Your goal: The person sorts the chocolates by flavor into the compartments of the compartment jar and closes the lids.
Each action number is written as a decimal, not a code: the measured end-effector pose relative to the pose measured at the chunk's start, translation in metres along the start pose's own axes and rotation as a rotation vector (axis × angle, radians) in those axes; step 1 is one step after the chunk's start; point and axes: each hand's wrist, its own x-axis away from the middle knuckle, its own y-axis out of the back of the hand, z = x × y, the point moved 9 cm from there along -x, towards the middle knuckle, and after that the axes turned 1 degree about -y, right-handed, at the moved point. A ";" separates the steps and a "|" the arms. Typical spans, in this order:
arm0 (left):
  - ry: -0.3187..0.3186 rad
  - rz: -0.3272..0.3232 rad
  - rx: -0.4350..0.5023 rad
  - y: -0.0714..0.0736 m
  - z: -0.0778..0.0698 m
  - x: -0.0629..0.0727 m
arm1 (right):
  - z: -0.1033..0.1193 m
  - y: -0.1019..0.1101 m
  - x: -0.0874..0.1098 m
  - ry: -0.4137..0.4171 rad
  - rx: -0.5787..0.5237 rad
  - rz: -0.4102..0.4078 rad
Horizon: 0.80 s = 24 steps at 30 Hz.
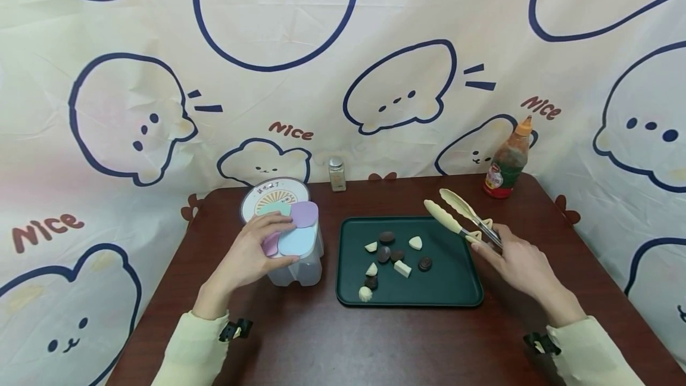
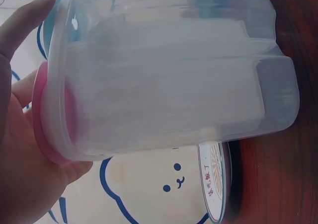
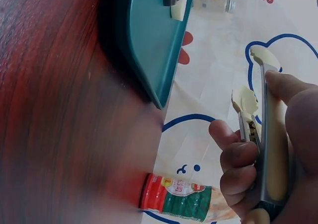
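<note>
l hand (image 1: pixel 257 249) grips the cloudy plastic box (image 1: pixel 297 271) w/ pastel lids (image 1: pixel 298 241), left of the dark green rectangular tray (image 1: pixel 429 292); r hand (image 1: pixel 524 265) holds cream-tipped metal tongs (image 1: pixel 445 218), tips apart, nr the tray's far right corner. risk imo: a lopsided push on top could tip the box, & a weak squeeze could drop any small dark & cream pieces (image 1: pixel 402 268). box looks upright, lids mint, purple, pink, pale blue.
</note>
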 end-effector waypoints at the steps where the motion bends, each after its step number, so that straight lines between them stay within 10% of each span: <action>1: 0.002 -0.005 -0.005 0.000 0.000 0.000 | 0.001 0.000 0.000 0.003 0.000 -0.002; 24: -0.056 -0.075 -0.112 -0.003 -0.007 0.005 | 0.013 0.001 -0.002 0.077 -0.029 -0.042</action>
